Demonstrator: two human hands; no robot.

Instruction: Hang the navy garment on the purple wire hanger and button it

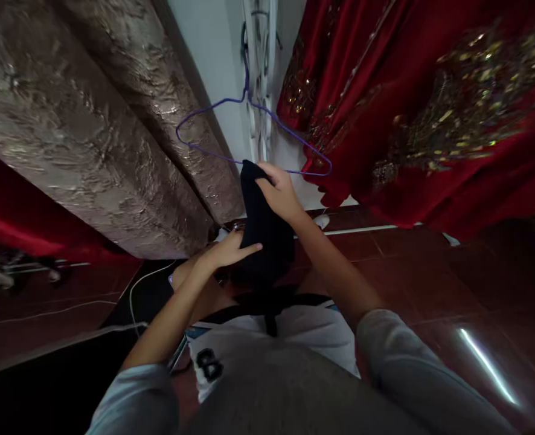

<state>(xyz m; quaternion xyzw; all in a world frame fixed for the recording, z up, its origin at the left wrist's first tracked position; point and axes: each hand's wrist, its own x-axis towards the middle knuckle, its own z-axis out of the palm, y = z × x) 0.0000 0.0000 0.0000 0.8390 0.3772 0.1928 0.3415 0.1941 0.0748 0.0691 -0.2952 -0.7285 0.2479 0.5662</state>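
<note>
A purple wire hanger hangs by its hook on a white metal rack. Dark cloth, perhaps a folded garment, hangs down from the hanger's bottom bar. At the bar, my right hand grips the upper part of the cloth, thumb in front and fingers on its far side. Lower down, my left hand has the cloth's left edge between the thumb, laid across the front, and fingers partly hidden behind it. The cloth's lower end merges with shadow over my lap.
White rack bars rise against a pale wall straight ahead. To the left hangs a shiny crinkled beige curtain; red fabric with gold sequins hangs to the right. Pale cables run at the lower left over the red tiled floor.
</note>
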